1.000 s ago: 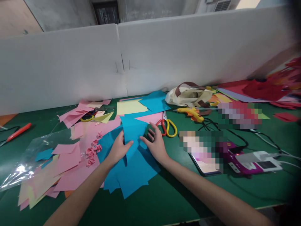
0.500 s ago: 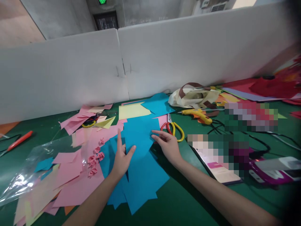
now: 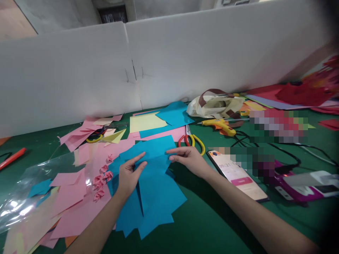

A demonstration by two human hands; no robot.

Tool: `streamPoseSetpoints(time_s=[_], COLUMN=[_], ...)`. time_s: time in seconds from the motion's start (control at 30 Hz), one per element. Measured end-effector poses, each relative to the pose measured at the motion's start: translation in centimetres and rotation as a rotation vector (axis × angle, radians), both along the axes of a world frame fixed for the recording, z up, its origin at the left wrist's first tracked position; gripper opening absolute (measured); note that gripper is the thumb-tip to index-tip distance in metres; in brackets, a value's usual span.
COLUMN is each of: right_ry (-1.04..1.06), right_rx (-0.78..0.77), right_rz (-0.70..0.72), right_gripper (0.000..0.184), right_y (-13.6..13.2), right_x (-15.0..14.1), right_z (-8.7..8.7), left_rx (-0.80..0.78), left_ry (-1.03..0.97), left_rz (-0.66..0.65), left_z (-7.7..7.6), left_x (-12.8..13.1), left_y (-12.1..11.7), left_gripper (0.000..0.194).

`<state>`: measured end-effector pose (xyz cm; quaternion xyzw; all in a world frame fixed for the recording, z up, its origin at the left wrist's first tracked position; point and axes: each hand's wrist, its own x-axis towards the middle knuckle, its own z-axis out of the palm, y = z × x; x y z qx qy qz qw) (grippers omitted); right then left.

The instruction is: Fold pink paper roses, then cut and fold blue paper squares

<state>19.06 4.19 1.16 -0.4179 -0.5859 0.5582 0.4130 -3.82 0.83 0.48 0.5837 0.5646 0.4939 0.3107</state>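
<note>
A blue paper sheet (image 3: pixel 156 190) lies in front of me over other blue sheets with jagged lower edges. My left hand (image 3: pixel 129 173) is at its left side, thumb and index finger apart and their tips over the blue surface. On the opposite side, my right hand (image 3: pixel 189 158) has its thumb and index finger closed at the sheet's right edge. Its other fingers are curled in. Just beyond my right hand lie scissors (image 3: pixel 200 143) with red and yellow handles. Several small folded pink paper pieces (image 3: pixel 99 181) sit left of the blue sheets.
Pink paper (image 3: pixel 70 197) and a clear plastic bag (image 3: pixel 19 183) spread leftward. A phone (image 3: pixel 243 180), a yellow glue gun (image 3: pixel 219 125), cables and a purple device (image 3: pixel 293 190) lie to the right. A cloth bag (image 3: pixel 214 106) stands before the white partition (image 3: pixel 201 56).
My left index finger has come down toward the thumb, narrowing that hand's spread. The top blue sheet has shifted nearer me, baring more pink and blue paper behind. The view has tilted slightly down.
</note>
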Motion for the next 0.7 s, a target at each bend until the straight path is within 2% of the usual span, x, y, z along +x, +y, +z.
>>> streamPoseSetpoints(time_s=[0.1,0.3,0.47,0.7], right_ry=[-0.046,-0.193,-0.286,-0.424], right_rx=[-0.018,0.072,0.281,0.404], right_rz=[0.003,-0.067,-0.211,-0.414], right_gripper=[0.033,0.029,0.016,0.011], right_y=[0.14,0.12,-0.16,-0.60], right_x=[0.41,0.62,0.46,0.48], right_z=[0.42,0.16,-0.35,0.27], left_rx=[0.008,0.047,0.094,0.189], left_ry=[-0.007,0.160,0.193,0.219], left_rz=[-0.013,0.042,0.073,0.071], left_z=[-0.06,-0.01,-0.06,0.07], left_x=[0.00,0.17,0.31,0.70], left_y=[0.01,-0.32,-0.53,-0.50], left_gripper=[0.037,0.029,0.026,0.019])
